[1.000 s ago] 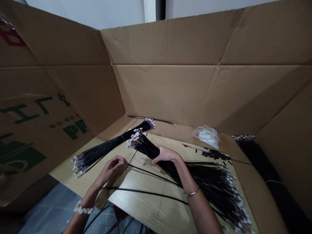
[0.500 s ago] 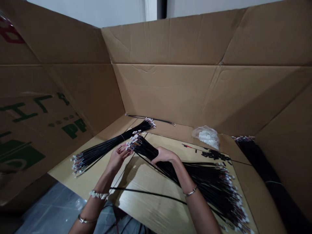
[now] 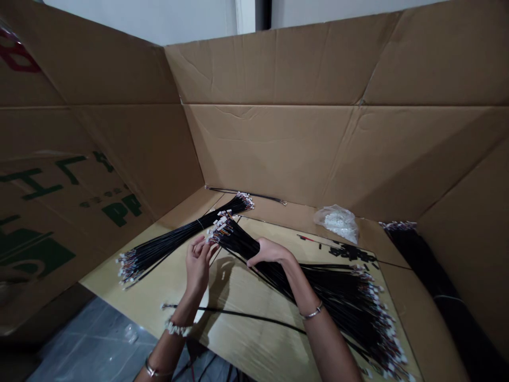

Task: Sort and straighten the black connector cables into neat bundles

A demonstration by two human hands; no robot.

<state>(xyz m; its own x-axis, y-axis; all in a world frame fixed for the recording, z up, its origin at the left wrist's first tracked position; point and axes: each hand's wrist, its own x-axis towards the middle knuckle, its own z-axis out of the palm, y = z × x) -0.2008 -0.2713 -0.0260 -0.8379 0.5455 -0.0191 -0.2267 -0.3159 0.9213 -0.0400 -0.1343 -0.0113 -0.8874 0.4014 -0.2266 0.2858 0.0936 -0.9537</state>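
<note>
A thick bundle of black cables point(image 3: 243, 240) is raised off the table at its near-left end, where white connectors point(image 3: 219, 225) and short coloured wires fan out. My right hand point(image 3: 271, 251) is closed around the bundle behind that end. At the connectors, my left hand point(image 3: 199, 260) has thumb and fingertips pinched on one cable's wire end; the exact grip is partly hidden. The bundle's far end point(image 3: 382, 323) spreads over the table at right. One loose black cable point(image 3: 246, 316) lies in front of my hands.
A tied cable bundle point(image 3: 178, 236) lies at left, another point(image 3: 441, 286) at far right. Near the back are a clear bag of white parts point(image 3: 338, 223), small black pieces point(image 3: 350, 252) and thin loose cables point(image 3: 246, 194). Cardboard walls point(image 3: 270, 148) enclose the table point(image 3: 159, 297).
My left hand has shifted right and turned more upright beneath the connectors, uncovering the loose cable's left end. My right hand keeps its grip on the bundle.
</note>
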